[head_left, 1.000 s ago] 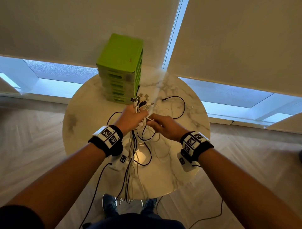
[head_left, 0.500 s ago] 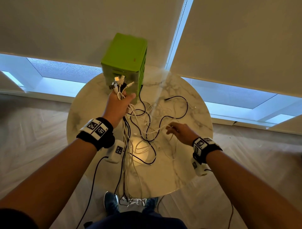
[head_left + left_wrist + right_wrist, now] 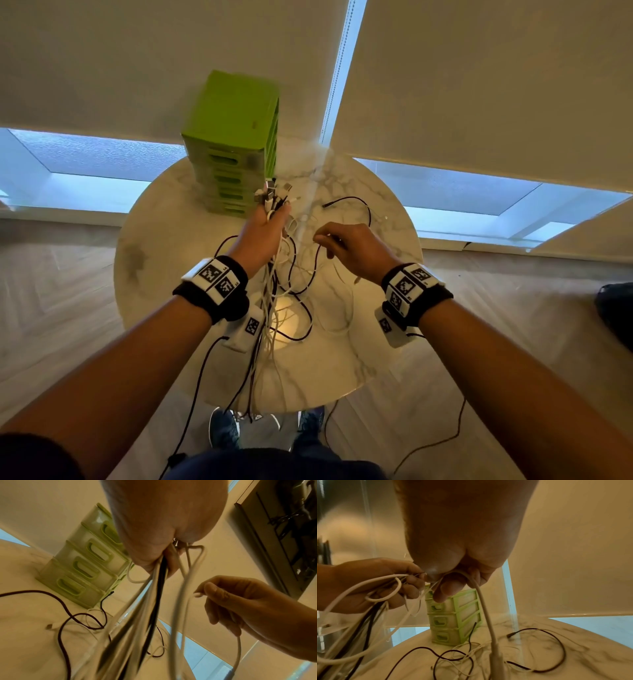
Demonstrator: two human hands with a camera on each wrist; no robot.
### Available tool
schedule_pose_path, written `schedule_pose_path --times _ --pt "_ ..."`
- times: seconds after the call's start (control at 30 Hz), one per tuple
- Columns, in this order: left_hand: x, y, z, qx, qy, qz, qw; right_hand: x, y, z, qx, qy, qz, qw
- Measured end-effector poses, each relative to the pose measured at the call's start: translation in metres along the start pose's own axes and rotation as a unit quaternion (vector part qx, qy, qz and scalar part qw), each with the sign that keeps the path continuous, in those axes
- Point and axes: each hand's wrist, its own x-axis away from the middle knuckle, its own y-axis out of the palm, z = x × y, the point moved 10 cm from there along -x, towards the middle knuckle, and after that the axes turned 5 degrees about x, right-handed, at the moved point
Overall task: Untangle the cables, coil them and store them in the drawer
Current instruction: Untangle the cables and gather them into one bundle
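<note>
The cables (image 3: 274, 270), thin round black and white cords, hang in a bundle gripped by the left hand (image 3: 263, 233) above the marble table (image 3: 161, 274). The right hand (image 3: 346, 246) pinches one white cable; draw it slowly, following its loops. The green plastic drawer unit (image 3: 229, 154) stands behind.

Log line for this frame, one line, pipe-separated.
left hand: grips cable bundle | right hand: pinches white cable | drawer unit: closed
</note>
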Motion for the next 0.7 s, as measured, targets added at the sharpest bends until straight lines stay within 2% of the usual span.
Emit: schedule_pose_path --times 0.13,0.2,0.3,0.33,0.4,0.53,0.6,0.67,0.7 --pt "0.01 0.027 0.004 0.038 -0.011 -0.06 0.997 0.038 -0.003 0.036 0.01 0.11 -0.008 0.994" --pt "0.016 0.04 0.005 0.041 -0.013 -0.094 0.995 0.065 0.007 0.055 0.018 0.169 -0.062 0.983" --pt "0.033 0.06 0.011 0.008 0.006 -0.158 0.987 0.123 0.041 0.078 0.028 0.259 -0.208 0.943" --pt "0.04 0.068 0.013 -0.008 0.017 -0.184 0.983 0.144 0.051 0.083 0.021 0.283 -0.239 0.929" --pt "0.053 0.081 0.014 -0.037 0.034 -0.223 0.974 0.183 0.065 0.089 0.004 0.325 -0.26 0.909" --pt "0.074 0.105 0.005 -0.018 0.023 -0.28 0.96 0.267 0.102 0.103 -0.039 0.417 -0.269 0.867" --pt "0.086 0.116 0.001 -0.01 0.018 -0.297 0.955 0.296 0.115 0.105 0.01 0.42 -0.285 0.862" --pt "0.096 0.126 -0.005 -0.007 0.011 -0.311 0.95 0.297 0.118 0.091 0.034 0.386 -0.27 0.881" --pt "0.1 0.132 -0.01 -0.01 0.008 -0.32 0.947 0.287 0.115 0.077 0.004 0.369 -0.24 0.898"
